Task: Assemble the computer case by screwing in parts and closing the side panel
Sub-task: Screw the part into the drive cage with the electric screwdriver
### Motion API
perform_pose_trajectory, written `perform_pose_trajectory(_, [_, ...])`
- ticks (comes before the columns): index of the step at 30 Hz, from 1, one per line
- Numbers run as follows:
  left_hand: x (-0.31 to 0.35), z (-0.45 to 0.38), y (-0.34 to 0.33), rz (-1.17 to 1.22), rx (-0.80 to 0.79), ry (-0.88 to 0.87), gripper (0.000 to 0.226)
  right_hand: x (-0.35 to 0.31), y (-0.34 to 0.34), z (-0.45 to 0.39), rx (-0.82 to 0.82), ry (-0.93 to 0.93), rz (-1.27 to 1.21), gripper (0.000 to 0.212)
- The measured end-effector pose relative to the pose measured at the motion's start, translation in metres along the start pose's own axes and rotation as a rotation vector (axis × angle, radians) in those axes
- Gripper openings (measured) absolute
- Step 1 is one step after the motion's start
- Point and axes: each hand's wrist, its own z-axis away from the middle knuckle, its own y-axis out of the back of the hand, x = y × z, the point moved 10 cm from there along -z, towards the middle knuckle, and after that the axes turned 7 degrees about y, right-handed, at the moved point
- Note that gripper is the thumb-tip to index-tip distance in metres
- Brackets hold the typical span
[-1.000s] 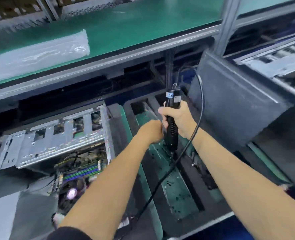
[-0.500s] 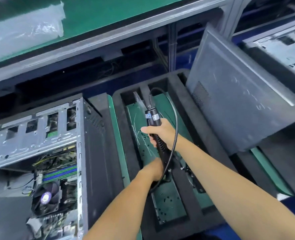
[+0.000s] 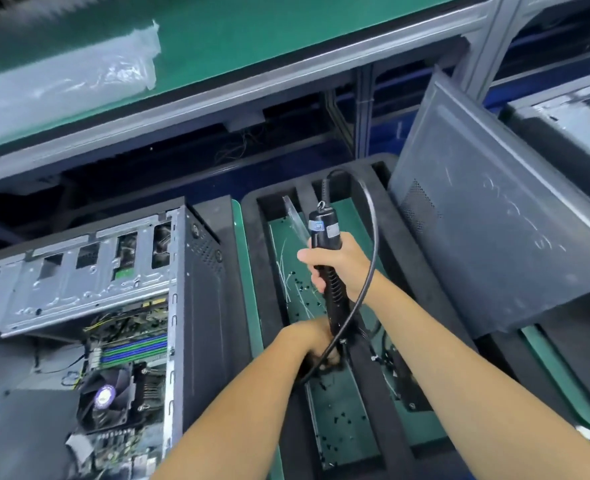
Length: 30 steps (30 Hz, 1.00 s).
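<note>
Gripping the screwdriver point(image 3: 324, 244), right hand point(image 3: 342, 263) fingers curl above screw-strewn tray point(image 3: 342, 403).

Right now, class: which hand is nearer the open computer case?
Left. The left hand is down at the screwdriver's tip, closer to the computer case; the right hand grips higher, farther right.

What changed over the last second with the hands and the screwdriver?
The left hand slid from beside the right hand down to the tip of the electric screwdriver, over the tray of screws. The right hand kept gripping the body. The open case and the leaning side panel stayed put.
</note>
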Motion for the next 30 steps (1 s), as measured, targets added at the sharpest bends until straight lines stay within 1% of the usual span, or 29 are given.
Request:
perform_pose_trajectory(1, [0.006, 0.003, 0.002, -0.038, -0.073, -0.037, 0.014, -0.018, 0.0, 0.0, 0.013, 0.05, -0.013, 0.025])
perform_pose_trajectory(2, [0.004, 0.014, 0.015, 0.022, -0.107, -0.045, 0.011, -0.038, -0.011, -0.002, 0.003, 0.107, -0.02, 0.024])
perform_pose_trajectory(3, [0.003, 0.024, 0.032, 0.038, -0.07, -0.096, 0.009, -0.061, -0.023, -0.003, -0.008, 0.167, -0.023, 0.024])
perform_pose_trajectory(4, [0.005, 0.036, 0.052, 0.054, -0.013, -0.161, 0.014, -0.084, -0.035, -0.003, -0.016, 0.232, -0.019, 0.024])
perform_pose_trajectory(6, [0.004, 0.065, 0.091, 0.087, 0.147, -0.269, 0.024, -0.129, -0.058, 0.0, -0.024, 0.376, -0.002, 0.025])
perform_pose_trajectory(8, [-0.004, 0.1, 0.127, 0.189, 0.299, -0.368, 0.022, -0.169, -0.08, 0.007, -0.021, 0.495, -0.024, 0.024])
perform_pose_trajectory(9, [-0.013, 0.123, 0.146, 0.276, 0.403, -0.422, 0.019, -0.186, -0.091, 0.01, -0.007, 0.549, -0.042, 0.023])
perform_pose_trajectory(12, [-0.057, 0.199, 0.196, 0.512, 0.807, -0.555, 0.016, -0.224, -0.124, 0.016, 0.068, 0.68, -0.167, 0.022])
perform_pose_trajectory(13, [-0.076, 0.22, 0.204, 0.578, 0.91, -0.583, 0.017, -0.232, -0.136, 0.015, 0.087, 0.705, -0.217, 0.023])
perform_pose_trajectory(14, [-0.099, 0.235, 0.208, 0.665, 0.975, -0.589, 0.02, -0.238, -0.149, 0.014, 0.101, 0.725, -0.244, 0.026])
perform_pose_trajectory(16, [-0.148, 0.253, 0.207, 0.834, 1.061, -0.539, 0.021, -0.244, -0.177, 0.009, 0.117, 0.74, -0.249, 0.033])
perform_pose_trajectory(17, [-0.171, 0.257, 0.202, 0.894, 1.081, -0.509, 0.019, -0.244, -0.192, 0.005, 0.119, 0.737, -0.24, 0.032])
perform_pose_trajectory(19, [-0.203, 0.264, 0.192, 0.965, 1.085, -0.48, 0.014, -0.243, -0.223, 0.0, 0.1, 0.74, -0.178, 0.018])
perform_pose_trajectory(21, [-0.219, 0.266, 0.182, 0.97, 1.063, -0.487, 0.012, -0.237, -0.249, -0.005, 0.103, 0.739, -0.119, 0.029])
perform_pose_trajectory(23, [-0.229, 0.262, 0.173, 0.912, 1.039, -0.468, 0.011, -0.231, -0.268, -0.008, 0.115, 0.75, -0.074, 0.026])
perform_pose_trajectory(26, [-0.237, 0.257, 0.169, 0.798, 1.054, -0.447, 0.016, -0.221, -0.284, -0.012, 0.137, 0.783, 0.002, 0.025])
perform_pose_trajectory(30, [-0.242, 0.249, 0.169, 0.801, 1.033, -0.479, 0.013, -0.209, -0.294, -0.016, 0.176, 0.798, 0.089, 0.029])
